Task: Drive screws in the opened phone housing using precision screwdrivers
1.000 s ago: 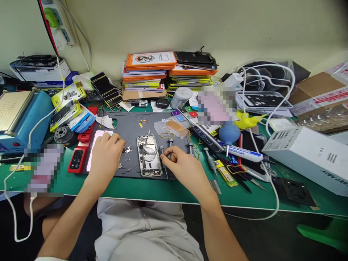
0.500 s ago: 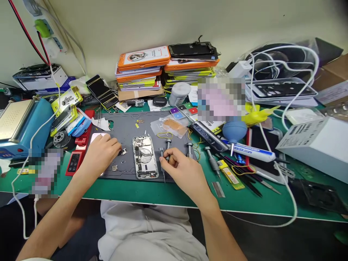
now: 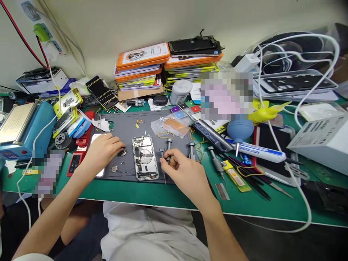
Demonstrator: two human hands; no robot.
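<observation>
An opened phone with bare inner parts lies on the dark work mat. To its right, my right hand pinches a grey screwdriver, its tip pointing down. A second screwdriver stands just behind those fingers, and a third is behind the hand. Left of the phone, my left hand has its fingers drawn together at a small black-and-silver phone part; whether it is gripped is hidden. Beneath that hand lies a pale phone. A small metal piece rests nearby.
Stacked orange boxes stand at the back. At right are another screwdriver, a blade, a blue air blower and tweezers. A blue heating device is at left. A white cable loops over the table edge.
My left hand has shifted slightly right, its fingertips now at the small phone part. The right hand keeps its pinch on the screwdriver. The camera view has turned a little.
</observation>
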